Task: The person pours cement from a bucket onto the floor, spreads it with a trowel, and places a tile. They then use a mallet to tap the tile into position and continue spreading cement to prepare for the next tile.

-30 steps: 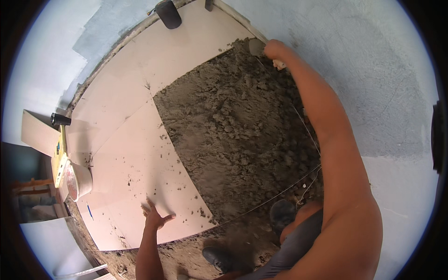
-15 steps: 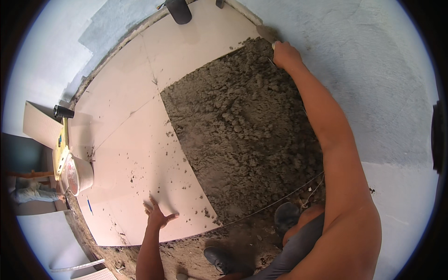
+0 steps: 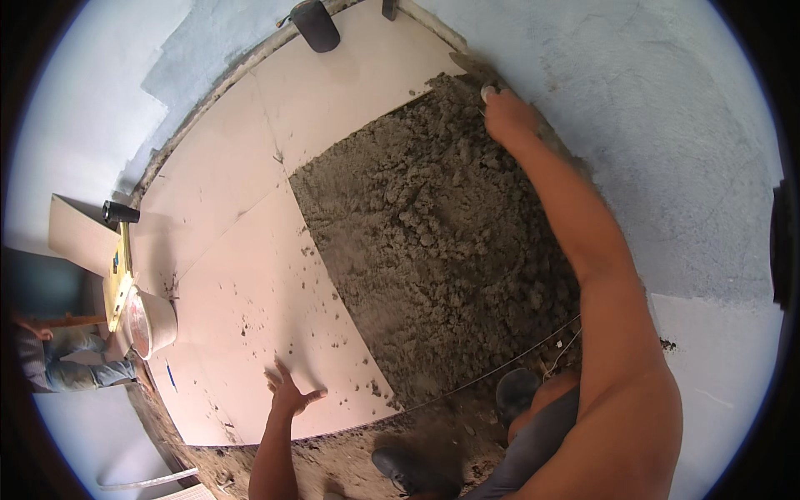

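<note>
At the far right corner of a bed of rough grey mortar point(image 3: 442, 225), my right hand point(image 3: 510, 115) is closed around the handle of a trowel point(image 3: 472, 67). Its blade reaches past the hand to the mortar's far edge, beside the wall, and is partly hidden. My left hand point(image 3: 288, 392) rests with fingers spread on a pale floor tile point(image 3: 275, 308) left of the mortar. Mortar crumbs are scattered over this tile. Pale tiles also border the mortar on its far side.
A white bucket point(image 3: 154, 323) stands at the left, near a yellow level point(image 3: 119, 279) and a black mallet head point(image 3: 121, 212). A blue pen point(image 3: 172, 376) lies on the tiles. A dark cylinder point(image 3: 315, 27) stands far back. Another person point(image 3: 75, 358) is at far left. A string point(image 3: 517, 350) crosses the near edge.
My right hand has drawn slightly nearer and left with the trowel. My left hand stays spread on the tile. The view has shifted a little, and more of the other person shows.
</note>
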A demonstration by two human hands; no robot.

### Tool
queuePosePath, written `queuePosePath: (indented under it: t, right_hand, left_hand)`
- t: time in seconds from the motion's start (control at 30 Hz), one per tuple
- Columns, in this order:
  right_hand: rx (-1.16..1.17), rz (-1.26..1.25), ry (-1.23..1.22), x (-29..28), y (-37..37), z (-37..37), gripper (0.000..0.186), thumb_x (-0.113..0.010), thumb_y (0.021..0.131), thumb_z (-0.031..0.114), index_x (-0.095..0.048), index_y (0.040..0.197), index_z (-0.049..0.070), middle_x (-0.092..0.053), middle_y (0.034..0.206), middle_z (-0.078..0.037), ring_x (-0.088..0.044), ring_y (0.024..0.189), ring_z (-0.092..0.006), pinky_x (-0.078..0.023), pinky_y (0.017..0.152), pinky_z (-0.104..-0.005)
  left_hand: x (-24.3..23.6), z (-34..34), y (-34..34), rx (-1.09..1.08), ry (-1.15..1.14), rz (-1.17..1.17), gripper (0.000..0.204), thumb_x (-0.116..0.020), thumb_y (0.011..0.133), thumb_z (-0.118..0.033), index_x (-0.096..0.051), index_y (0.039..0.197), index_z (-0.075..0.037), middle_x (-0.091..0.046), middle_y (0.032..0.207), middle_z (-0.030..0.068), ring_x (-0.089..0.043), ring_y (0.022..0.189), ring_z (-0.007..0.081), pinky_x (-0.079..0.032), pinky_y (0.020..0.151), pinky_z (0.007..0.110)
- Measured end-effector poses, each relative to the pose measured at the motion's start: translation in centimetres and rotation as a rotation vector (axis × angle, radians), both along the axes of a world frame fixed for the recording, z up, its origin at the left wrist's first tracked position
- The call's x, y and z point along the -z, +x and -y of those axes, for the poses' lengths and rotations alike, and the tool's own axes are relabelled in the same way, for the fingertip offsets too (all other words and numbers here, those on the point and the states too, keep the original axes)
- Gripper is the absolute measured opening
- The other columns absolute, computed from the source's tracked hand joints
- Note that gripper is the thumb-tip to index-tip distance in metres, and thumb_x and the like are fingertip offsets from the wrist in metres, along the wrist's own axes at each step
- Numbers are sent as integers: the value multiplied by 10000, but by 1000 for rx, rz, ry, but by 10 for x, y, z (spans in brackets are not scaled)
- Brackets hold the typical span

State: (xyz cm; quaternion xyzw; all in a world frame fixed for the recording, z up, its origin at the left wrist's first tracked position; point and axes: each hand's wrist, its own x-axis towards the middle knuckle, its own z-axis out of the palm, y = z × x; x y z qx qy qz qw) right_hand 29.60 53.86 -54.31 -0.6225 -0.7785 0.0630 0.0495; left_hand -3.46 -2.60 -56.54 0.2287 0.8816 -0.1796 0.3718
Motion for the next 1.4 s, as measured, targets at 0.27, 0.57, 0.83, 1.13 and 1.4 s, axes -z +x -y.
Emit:
queuePosePath:
  t: [0.27,0.57,0.83,1.13,1.4]
  right_hand:
    - [-299,11,-52,-3,-32,33,401,-422,956,63,-407,1356,42,-475,1258,-218,-609,944,-361,-573,730,-455]
    - [-114,-162,-151,-10,-15,37,414,-453,948,106,-403,1357,59,-521,1215,-208,-631,870,-340,-550,687,-490]
    - [-255,-79,-367,-32,-46,35,268,-475,901,116,-594,1110,-1,-655,988,-176,-651,878,-329,-539,744,-484]
    - [-94,-2,-331,-21,-21,-13,266,-522,901,178,-623,978,-55,-653,986,-217,-654,841,-360,-536,719,-484]
    - [-57,-1155,-993,-5,-96,48,379,-616,897,223,-525,1123,-68,-581,790,-140,-594,580,-200,-520,440,-335]
  left_hand:
    - [-5,-4,1,-14,6,47,1596,-847,466,-632,324,1393,-71,187,1434,418,77,1368,551,-152,1130,541]
    - [5,1,-3,14,21,3,1567,-841,459,-642,296,1425,-162,212,1473,341,52,1375,543,-211,1119,553]
    - [5,5,-7,-19,1,9,1587,-830,437,-672,299,1422,-150,219,1473,338,74,1373,542,-208,1119,554]
    - [9,6,-5,2,27,12,1587,-828,441,-673,305,1418,-143,231,1460,354,83,1366,555,-200,1120,553]
    - [7,8,-8,4,14,-4,1589,-834,446,-668,306,1417,-136,224,1456,365,68,1359,571,-216,1113,553]
